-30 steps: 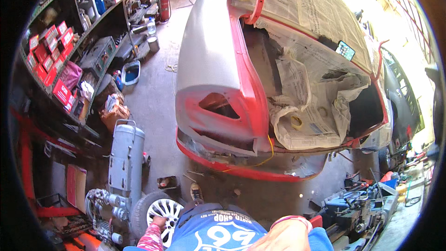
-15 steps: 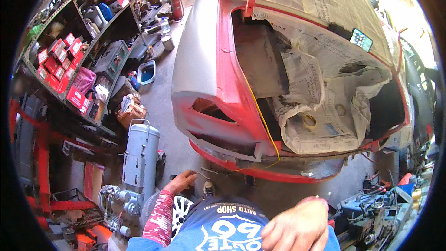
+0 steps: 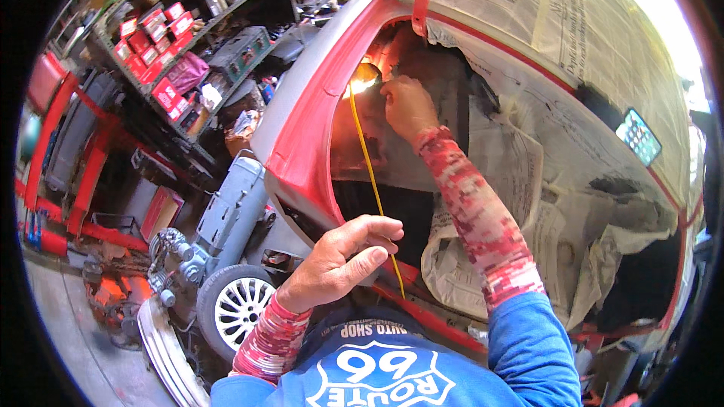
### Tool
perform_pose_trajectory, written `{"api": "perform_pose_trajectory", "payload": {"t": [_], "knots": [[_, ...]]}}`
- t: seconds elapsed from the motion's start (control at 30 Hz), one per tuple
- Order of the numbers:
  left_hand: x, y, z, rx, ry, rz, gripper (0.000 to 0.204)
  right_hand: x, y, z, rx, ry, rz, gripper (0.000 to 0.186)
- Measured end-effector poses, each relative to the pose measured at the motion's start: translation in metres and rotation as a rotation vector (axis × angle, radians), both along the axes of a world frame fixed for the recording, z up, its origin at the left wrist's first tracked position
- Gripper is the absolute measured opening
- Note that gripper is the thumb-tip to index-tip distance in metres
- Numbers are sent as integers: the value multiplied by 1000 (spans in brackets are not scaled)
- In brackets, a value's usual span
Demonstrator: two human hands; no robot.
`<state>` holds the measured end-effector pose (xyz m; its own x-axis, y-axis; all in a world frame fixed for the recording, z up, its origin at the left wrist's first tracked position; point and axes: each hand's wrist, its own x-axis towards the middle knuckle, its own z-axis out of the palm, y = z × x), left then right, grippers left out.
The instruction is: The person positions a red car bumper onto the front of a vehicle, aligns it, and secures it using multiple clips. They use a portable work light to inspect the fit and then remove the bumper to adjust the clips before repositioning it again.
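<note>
Right hand (image 3: 411, 109) is inside the open car trunk (image 3: 320, 132), just beside a lit lamp (image 3: 366, 73); left hand (image 3: 337, 260), fingers partly bent, is at the yellow cord (image 3: 366, 151)

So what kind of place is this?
It looks like a car repair or paint shop. There's a red and grey car body with paper sheets spread over parts of it, and a wheel beside a machine with a grey tank, perhaps an air compressor.
</note>
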<state>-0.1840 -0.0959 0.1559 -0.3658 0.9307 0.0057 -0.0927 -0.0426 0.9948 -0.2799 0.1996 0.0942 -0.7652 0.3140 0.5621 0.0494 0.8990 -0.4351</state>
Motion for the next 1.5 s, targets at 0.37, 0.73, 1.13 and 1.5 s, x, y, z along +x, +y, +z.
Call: {"api": "perform_pose_trajectory", "payload": {"t": [0.37, 0.73, 1.13, 1.5], "knots": [[-33, 142, -33, 16, -311, 826, 66, 32, 45, -70, 220, -104, -97, 51], [-104, 230, -92, -183, -119, 983, 50, 39, 104, -100, 99, -358, -62, 61], [-43, 233, -113, 162, -625, 929, 27, -3, 65, -91, -118, -370, -567, 57], [3, 177, -99, 95, -765, 811, 27, -24, 130, -171, 200, 196, -560, 21]]}}
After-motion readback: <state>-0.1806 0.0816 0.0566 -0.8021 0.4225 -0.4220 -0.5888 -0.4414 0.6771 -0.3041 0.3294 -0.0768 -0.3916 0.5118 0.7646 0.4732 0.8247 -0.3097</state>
